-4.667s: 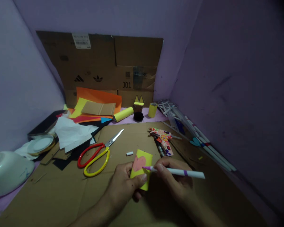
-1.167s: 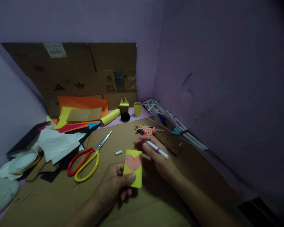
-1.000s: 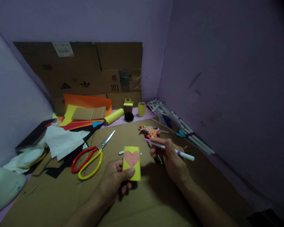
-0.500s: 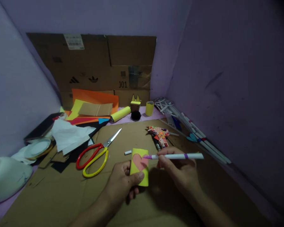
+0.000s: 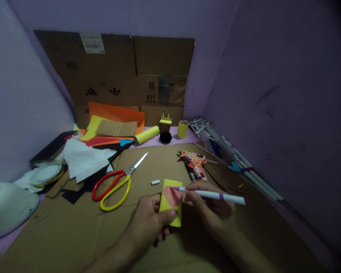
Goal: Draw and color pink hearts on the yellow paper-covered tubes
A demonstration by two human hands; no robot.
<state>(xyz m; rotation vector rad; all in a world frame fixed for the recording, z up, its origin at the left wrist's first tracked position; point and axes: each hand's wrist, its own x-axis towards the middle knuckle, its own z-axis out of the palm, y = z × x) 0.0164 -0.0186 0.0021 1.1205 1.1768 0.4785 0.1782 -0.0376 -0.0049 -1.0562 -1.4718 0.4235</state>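
A yellow paper-covered piece [image 5: 176, 221] with a pink heart [image 5: 172, 198] on its face is gripped in my left hand [image 5: 152, 218], the thumb pressed over its lower front. My right hand [image 5: 208, 203] is closed around a white felt-tip pen [image 5: 210, 194] with a purple band. Its purple tip meets the upper part of the heart. A small white cap-like piece [image 5: 155, 182] lies just behind my left hand. Scissors [image 5: 127, 173] with one red and one yellow handle lie open to the left.
Behind my right hand lies a patterned glue gun [image 5: 195, 161]. Along the back are a yellow tube [image 5: 147, 135], a short yellow cylinder [image 5: 182, 129] and a black pompom-like ball [image 5: 165, 137]. White paper [image 5: 86, 158] and a bowl [image 5: 11, 208] are left; white pens [image 5: 251, 174] line the right wall.
The pen's tip has moved left across the heart toward its upper middle, and its rear end has dropped lower. The view has shifted slightly, while both hands keep their hold.
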